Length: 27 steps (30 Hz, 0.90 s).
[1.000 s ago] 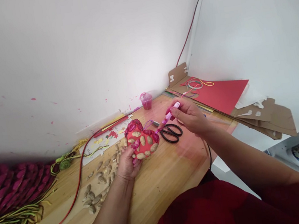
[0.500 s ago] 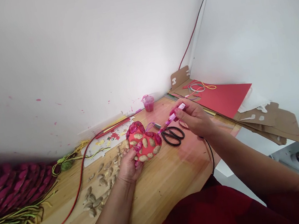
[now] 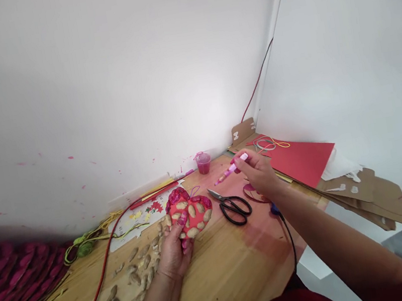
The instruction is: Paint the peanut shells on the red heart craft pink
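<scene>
Since the earlier frame, the paintbrush [image 3: 231, 168] has come away from the right lobe of the peanut-studded heart [image 3: 196, 217]. The right hand [image 3: 255, 170] pinches the brush handle; the left hand [image 3: 176, 246] grips the heart by its lower left edge, over the desk [image 3: 227, 268]. The brush slants down leftward, its tip apart from the heart. Beyond that tip stands the cup of pink paint [image 3: 203, 164], seemingly nearer the right hand. Scissors [image 3: 224, 199] lie between both hands.

Lit softly, brightest on the white wall [image 3: 199, 89]; dimmed at lower left; stretched toward the edges; blurred over the magenta bundle [image 3: 17, 271]; reasonably sharp around the black-handled scissors [image 3: 227, 199].
</scene>
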Motion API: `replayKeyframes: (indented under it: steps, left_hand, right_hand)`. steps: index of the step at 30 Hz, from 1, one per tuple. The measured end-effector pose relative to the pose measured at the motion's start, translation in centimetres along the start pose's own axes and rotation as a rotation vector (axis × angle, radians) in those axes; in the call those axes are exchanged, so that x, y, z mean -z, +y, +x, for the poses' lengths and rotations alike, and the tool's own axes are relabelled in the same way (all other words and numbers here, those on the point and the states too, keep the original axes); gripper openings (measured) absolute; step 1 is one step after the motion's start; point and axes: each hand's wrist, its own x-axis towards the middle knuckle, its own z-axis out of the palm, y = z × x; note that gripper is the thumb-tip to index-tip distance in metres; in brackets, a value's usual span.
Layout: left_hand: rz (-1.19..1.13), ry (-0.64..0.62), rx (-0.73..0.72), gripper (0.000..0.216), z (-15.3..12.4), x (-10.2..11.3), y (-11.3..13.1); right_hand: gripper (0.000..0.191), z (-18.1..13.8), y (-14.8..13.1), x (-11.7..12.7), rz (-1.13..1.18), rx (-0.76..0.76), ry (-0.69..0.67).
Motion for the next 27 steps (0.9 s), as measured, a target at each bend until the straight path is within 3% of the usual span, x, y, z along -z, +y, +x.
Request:
replayKeyframes:
  steps: [3, 5, 6, 10, 18, 27]
  left_hand:
    - [-0.026, -0.008, -0.034, 0.060, 0.1, -0.4, 0.1]
    - [-0.037, -0.030, -0.053, 0.060, 0.1, -0.6, 0.1]
    - [-0.039, -0.039, -0.058, 0.060, 0.1, -0.6, 0.1]
    - [-0.037, -0.037, -0.070, 0.060, 0.1, -0.7, 0.1]
    - [-0.024, -0.010, -0.065, 0.060, 0.3, -0.6, -0.1]
    - [-0.035, 0.003, -0.098, 0.063, 0.3, -0.9, -0.1]
  right_hand:
    - [0.026, 3.9, 0.5, -0.2, -0.200, 0.061, 0.083]
    - [0.029, 6.5, 1.0, -1.0, -0.469, 0.037, 0.096]
    - [0.032, 7.6, 1.3, -1.6, -0.629, 0.004, 0.065]
    - [0.030, 10.7, 2.7, -4.5, -0.815, -0.069, -0.048]
    - [0.022, 12.4, 5.0, -7.7, -1.069, -0.206, -0.267]
    - [0.026, 12.3, 4.4, -7.9, -1.085, -0.180, -0.294]
